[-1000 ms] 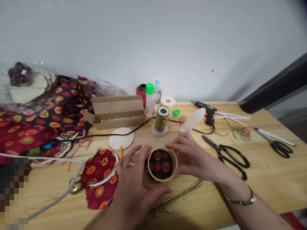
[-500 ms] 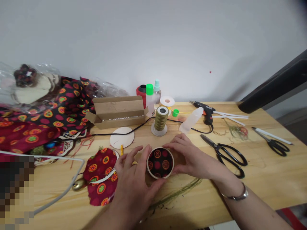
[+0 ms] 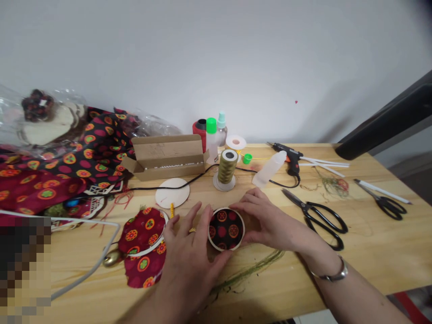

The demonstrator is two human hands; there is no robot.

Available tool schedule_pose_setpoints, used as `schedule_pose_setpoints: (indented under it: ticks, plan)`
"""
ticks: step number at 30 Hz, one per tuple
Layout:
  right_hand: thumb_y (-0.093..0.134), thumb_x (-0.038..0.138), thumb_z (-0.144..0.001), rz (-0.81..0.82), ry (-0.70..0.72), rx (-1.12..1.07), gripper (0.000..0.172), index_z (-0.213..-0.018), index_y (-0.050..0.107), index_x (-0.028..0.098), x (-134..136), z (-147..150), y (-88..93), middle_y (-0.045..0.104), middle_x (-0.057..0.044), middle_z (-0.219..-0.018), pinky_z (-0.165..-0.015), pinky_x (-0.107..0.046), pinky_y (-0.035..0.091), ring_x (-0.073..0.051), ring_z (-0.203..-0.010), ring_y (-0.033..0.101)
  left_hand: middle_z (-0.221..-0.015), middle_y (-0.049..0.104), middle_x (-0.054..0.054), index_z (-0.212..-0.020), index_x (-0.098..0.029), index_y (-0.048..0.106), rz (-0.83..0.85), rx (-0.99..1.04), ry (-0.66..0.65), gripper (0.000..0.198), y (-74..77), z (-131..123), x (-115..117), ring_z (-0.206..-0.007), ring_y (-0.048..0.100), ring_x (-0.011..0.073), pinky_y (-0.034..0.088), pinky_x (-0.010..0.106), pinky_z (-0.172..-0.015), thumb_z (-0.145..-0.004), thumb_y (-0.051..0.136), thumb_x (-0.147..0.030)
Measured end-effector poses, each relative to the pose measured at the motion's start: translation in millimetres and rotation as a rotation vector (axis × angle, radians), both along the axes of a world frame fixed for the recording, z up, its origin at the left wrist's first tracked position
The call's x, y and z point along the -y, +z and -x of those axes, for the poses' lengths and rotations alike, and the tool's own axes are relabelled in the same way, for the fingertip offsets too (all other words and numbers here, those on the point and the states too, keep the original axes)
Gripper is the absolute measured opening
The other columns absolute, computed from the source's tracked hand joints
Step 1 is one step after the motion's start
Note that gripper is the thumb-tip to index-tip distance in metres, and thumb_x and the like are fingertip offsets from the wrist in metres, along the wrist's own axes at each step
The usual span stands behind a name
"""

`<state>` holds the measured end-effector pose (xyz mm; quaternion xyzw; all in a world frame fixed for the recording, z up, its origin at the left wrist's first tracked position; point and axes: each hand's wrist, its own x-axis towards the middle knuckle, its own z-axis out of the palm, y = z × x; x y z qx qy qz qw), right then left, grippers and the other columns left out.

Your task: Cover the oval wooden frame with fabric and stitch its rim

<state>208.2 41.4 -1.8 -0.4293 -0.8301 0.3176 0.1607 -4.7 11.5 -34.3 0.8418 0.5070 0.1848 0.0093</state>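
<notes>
A small round cup (image 3: 226, 228) lined with black fabric that bears red and orange circles stands on the wooden table (image 3: 371, 243), its opening facing me. My left hand (image 3: 189, 256) curls round its left side with thumb and fingers against the rim. My right hand (image 3: 261, 218) cups its right side, fingers bent over the far edge. A bracelet sits on my right wrist. Greenish thread strands (image 3: 249, 270) lie on the table just below the cup.
Red patterned fabric rounds (image 3: 143, 245) lie to the left, with a pale disc (image 3: 172, 193), a cardboard box (image 3: 165, 157) and a thread spool (image 3: 227, 168) behind. Black scissors (image 3: 317, 218), a glue gun (image 3: 290, 157), bottles (image 3: 211, 139) and second scissors (image 3: 388, 200) sit right. Fabric piles up far left.
The cup has tipped a little between my hands, and my left fingers have spread more along its left side. The view has shifted slightly.
</notes>
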Motion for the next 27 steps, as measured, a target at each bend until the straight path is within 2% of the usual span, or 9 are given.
schedule_pose_setpoints:
  ticks: [5, 17, 27]
  plan:
    - [0.068, 0.038, -0.072, -0.014, 0.001, 0.008, 0.051, -0.118, 0.053, 0.021, -0.1, 0.9, -0.7, 0.053, -0.006, -0.098, -0.091, -0.037, 0.036, -0.022, -0.100, 0.039, -0.120, 0.058, 0.021, -0.120, -0.009, 0.045, -0.027, -0.008, -0.004, 0.062, -0.7, 0.3, -0.3, -0.117, 0.046, 0.0343, 0.027, 0.053, -0.091, -0.074, 0.056, -0.049]
    - [0.068, 0.037, -0.073, -0.028, 0.003, 0.017, 0.053, -0.121, 0.051, 0.023, 0.2, 1.8, -2.0, 0.054, -0.006, -0.097, -0.089, -0.038, 0.037, -0.023, -0.099, 0.039, -0.120, 0.059, 0.019, -0.123, -0.014, 0.043, 0.030, 0.023, 0.025, 0.062, -1.7, 1.0, 0.1, -0.118, 0.045, 0.0339, 0.027, 0.052, -0.093, -0.073, 0.056, -0.048]
    - [0.067, 0.037, -0.074, -0.038, 0.010, 0.001, 0.053, -0.122, 0.050, 0.025, 0.7, 1.7, -2.2, 0.053, -0.006, -0.095, -0.089, -0.038, 0.037, -0.023, -0.098, 0.039, -0.121, 0.058, 0.020, -0.122, -0.011, 0.043, 0.043, -0.004, 0.018, 0.064, -0.7, 0.3, 0.5, -0.118, 0.045, 0.0352, 0.028, 0.054, -0.092, -0.073, 0.056, -0.050]
